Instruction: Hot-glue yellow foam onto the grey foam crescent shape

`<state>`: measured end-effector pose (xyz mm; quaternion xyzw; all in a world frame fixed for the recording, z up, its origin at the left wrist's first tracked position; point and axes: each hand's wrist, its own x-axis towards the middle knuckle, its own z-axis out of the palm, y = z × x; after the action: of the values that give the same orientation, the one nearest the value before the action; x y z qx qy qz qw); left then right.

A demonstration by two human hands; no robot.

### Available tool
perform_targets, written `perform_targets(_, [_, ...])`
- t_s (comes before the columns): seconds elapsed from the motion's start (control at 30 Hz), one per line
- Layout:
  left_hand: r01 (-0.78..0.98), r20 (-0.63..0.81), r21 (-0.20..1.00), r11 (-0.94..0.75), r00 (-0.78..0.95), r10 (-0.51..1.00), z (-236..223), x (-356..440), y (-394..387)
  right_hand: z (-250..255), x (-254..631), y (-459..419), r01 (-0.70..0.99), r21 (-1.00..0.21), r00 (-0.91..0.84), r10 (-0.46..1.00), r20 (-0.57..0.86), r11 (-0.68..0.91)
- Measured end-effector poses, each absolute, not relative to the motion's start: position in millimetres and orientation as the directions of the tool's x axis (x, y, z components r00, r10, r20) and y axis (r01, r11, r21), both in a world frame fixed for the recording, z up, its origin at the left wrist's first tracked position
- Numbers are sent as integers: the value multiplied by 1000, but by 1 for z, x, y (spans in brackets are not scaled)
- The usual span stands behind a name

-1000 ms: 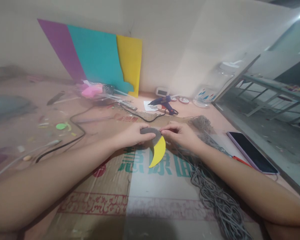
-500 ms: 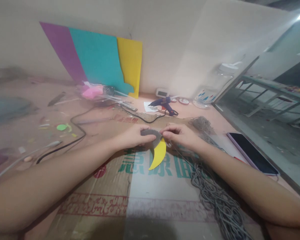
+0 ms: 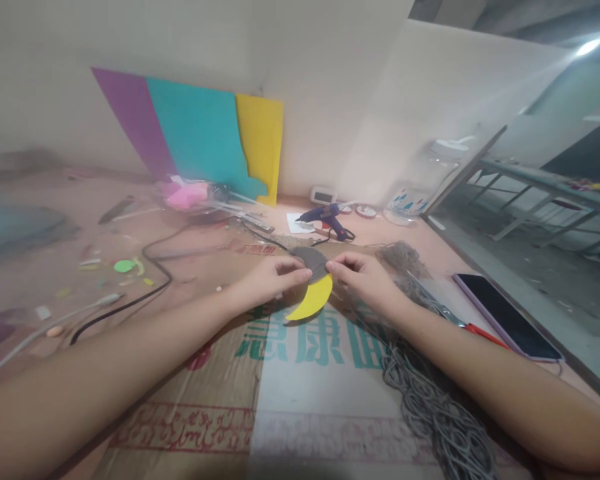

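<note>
At the far left of the counter (image 3: 435, 250) we note a white cable (image 3: 80, 309), then a black cable (image 3: 163, 283) bending past a green disc (image 3: 124, 267) among small scraps. Behind these, a purple sheet (image 3: 130, 120), a teal sheet (image 3: 197, 130) and a yellow sheet (image 3: 264, 143) stand against the wall. A pink item (image 3: 187, 195) lies at their foot.

At centre, above the printed cardboard (image 3: 190, 390), we find the left hand (image 3: 273, 281) with its grip closed on the crescent (image 3: 313, 301), thumb resting over the grey-wrapped upper part. The crescent is between the two hands, its bare yellow end tapering to the lower left; we cannot tell whether it touches the cardboard. Beyond it is a dark blue glue gun (image 3: 323, 215).

The right hand (image 3: 365, 277) has its grip pinched, thumb against finger, at the crescent's right edge. Farther right we record a clear bottle (image 3: 405, 200) near the wall, loose grey yarn (image 3: 435, 407) beside the right forearm, red-handled scissors (image 3: 475, 329) and a dark-screened phone (image 3: 505, 313).
</note>
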<state>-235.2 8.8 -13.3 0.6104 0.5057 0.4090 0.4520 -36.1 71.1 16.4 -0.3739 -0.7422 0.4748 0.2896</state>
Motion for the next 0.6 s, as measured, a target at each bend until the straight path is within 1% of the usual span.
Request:
perform_targets(0.17, [322, 35, 945, -64, 94, 995, -8, -229, 3, 13, -36, 71, 269, -930, -577, 815, 54, 252])
perform_targets(0.3, [337, 80, 934, -121, 132, 988, -3, -227, 1, 12, -35, 75, 208, -968, -637, 770, -26, 139])
perform_targets(0.4, [329, 92, 934, -137, 150, 984, -4, -227, 2, 11, -35, 77, 201, -976, -660, 748, -72, 83])
perform_targets(0.5, [295, 77, 949, -113, 132, 988, -7, -229, 3, 10, -35, 76, 212, -971, -623, 781, -45, 113])
perform_targets(0.6, [282, 29, 958, -58, 108, 994, -8, -229, 4, 8, -36, 74, 261, -951, -604, 797, -25, 167])
